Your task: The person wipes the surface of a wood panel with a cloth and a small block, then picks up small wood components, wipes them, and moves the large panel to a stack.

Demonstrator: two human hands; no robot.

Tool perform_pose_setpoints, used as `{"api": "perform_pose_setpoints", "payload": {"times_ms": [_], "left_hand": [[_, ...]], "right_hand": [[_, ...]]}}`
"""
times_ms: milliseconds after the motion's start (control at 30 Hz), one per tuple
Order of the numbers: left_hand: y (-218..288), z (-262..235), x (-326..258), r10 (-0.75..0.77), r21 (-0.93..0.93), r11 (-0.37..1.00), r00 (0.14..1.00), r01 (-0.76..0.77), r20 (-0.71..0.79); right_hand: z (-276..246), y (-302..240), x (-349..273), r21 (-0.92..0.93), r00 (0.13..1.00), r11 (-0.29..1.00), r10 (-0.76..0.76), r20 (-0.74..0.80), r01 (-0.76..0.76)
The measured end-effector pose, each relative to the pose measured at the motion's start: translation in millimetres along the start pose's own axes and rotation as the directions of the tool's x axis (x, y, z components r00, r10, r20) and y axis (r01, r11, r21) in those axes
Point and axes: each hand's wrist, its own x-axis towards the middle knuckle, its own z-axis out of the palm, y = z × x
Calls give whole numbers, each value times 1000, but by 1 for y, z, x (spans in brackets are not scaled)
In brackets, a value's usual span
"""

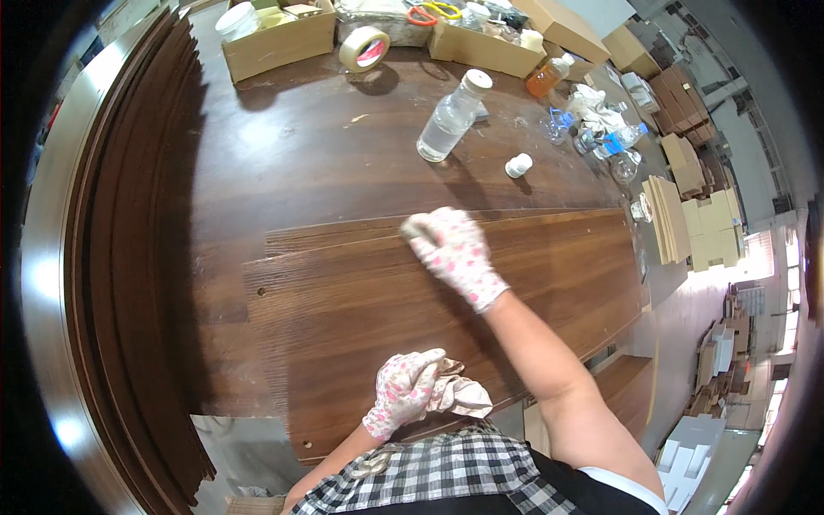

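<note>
A dark brown wood-grain board (360, 318) lies on the table in front of me, on top of another whose edge shows along the far side. My right hand (451, 253), in a white glove with pink flowers, is at the board's far edge. Its fingers are curled in and slightly blurred; what they hold, if anything, is hidden. My left hand (402, 390), gloved alike, is closed on a crumpled pale rag (463, 396) above the board's near edge. Beyond the right hand stand a clear bottle of liquid (448, 120) with a white cap and a small white bottle (518, 166).
A stack of dark panels (129, 257) rises along the left. At the back are an open carton (279, 43), a tape roll (364, 50), scissors (433, 12) and a second carton (485, 50). Plastic bottles (620, 140) and an amber bottle (549, 77) stand at the back right.
</note>
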Motion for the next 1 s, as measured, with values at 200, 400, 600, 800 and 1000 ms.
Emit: {"api": "perform_pose_setpoints", "payload": {"times_ms": [200, 400, 600, 800, 1000], "left_hand": [[5, 9, 6, 21, 22, 1000, 1000, -22, 11], [5, 12, 12, -32, 103, 994, 999, 31, 1], [10, 34, 16, -313, -132, 947, 932, 292, -183], [20, 74, 51, -384, -322, 901, 877, 290, -287], [38, 107, 69, -398, -365, 890, 855, 272, -333]], "right_hand": [[-65, 99, -32, -158, 931, 919, 346, -117, -362], [-30, 49, -20, 42, 998, 997, 59, -24, -58], [-85, 179, -55, -74, 983, 981, 178, -50, -182], [-131, 325, -85, -214, 925, 900, 372, -81, -380], [-167, 429, -113, -254, 860, 822, 493, -130, -510]]}}
